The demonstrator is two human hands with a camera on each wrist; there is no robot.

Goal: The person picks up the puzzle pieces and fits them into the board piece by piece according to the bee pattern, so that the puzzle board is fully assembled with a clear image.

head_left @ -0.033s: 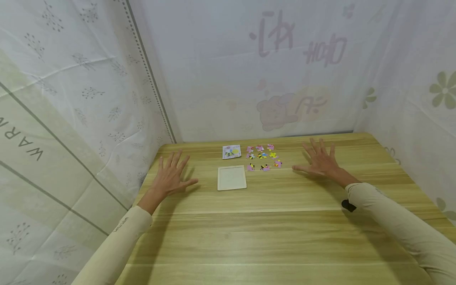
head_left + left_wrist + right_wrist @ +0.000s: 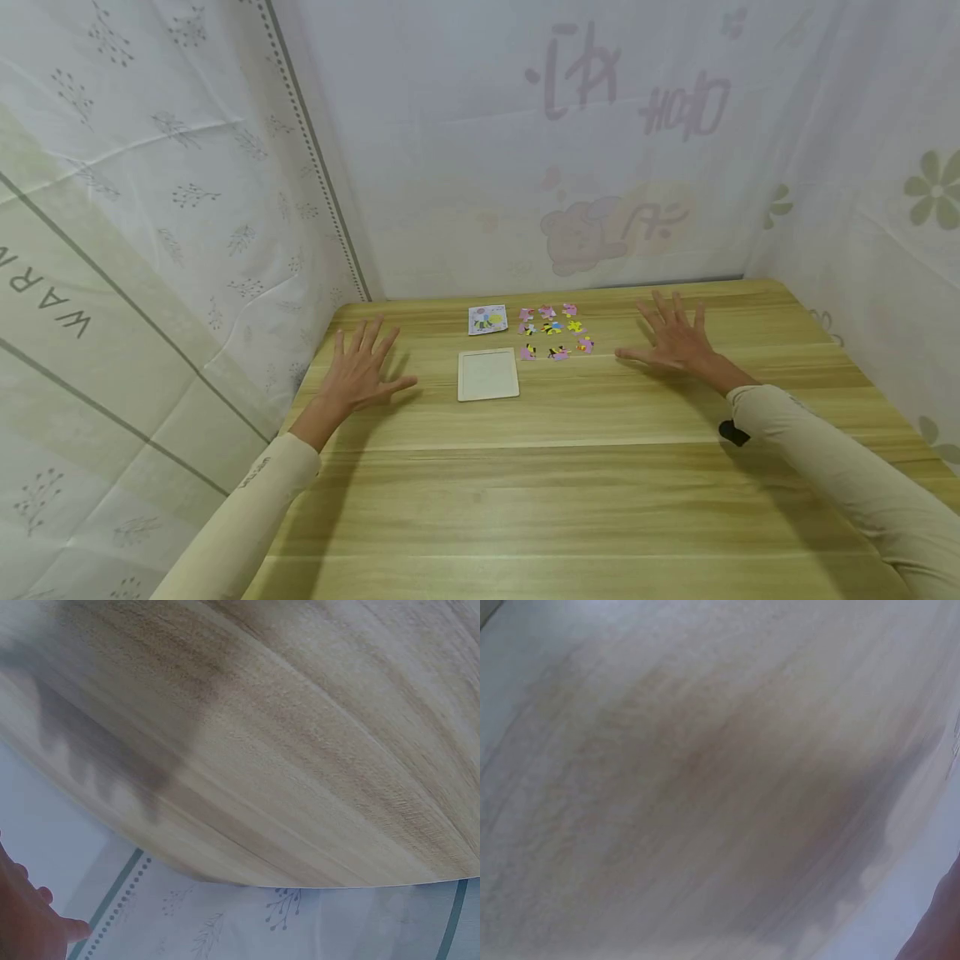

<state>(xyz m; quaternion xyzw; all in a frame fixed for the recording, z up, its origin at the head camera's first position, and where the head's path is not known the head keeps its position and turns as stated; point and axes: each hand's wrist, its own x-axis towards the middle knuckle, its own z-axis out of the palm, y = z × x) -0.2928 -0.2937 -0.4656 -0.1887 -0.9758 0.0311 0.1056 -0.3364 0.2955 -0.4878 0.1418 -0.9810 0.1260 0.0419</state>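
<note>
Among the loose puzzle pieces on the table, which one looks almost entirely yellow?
The puzzle piece at the right end of the middle row, in the head view. The others look mainly pink or mix several colours.

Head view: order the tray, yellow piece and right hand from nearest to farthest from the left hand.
1. Tray: to the right of the left hand.
2. Yellow piece: farther right and farther back.
3. Right hand: farthest right of the three.

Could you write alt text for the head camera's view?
A person's bare left grip and right grip, both spread open, flank nine loose jigsaw pieces, an empty square tray and a picture card on a wood-grain table.
</note>
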